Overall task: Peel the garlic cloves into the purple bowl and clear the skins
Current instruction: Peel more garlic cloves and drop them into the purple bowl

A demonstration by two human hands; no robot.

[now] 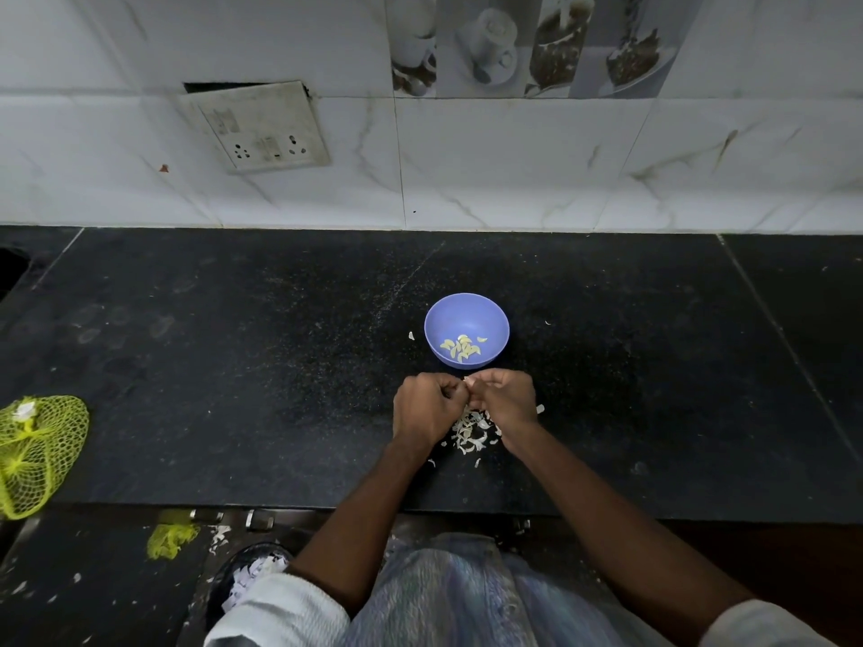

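Both hands (467, 403) pinch clove nr bowl (439, 319)

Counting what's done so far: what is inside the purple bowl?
A small heap of peeled garlic cloves lies in the purple bowl. The near wall hides none; cloves underneath cannot be counted.

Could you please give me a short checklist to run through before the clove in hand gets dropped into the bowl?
1. Round purple plastic bowl upright on the black stone counter, just beyond the hands: ok.
2. Bowl interior holds only pale peeled garlic cloves, no skins visible: ok.
3. Left hand and right hand meet over a small piece pinched between the fingertips: ok.
4. That piece fully peeled: cannot tell, the fingers hide it.
5. White papery garlic skins piled on the counter under the hands, not yet cleared: not ok.
6. Stray skin flake beside the bowl's left side: not ok.
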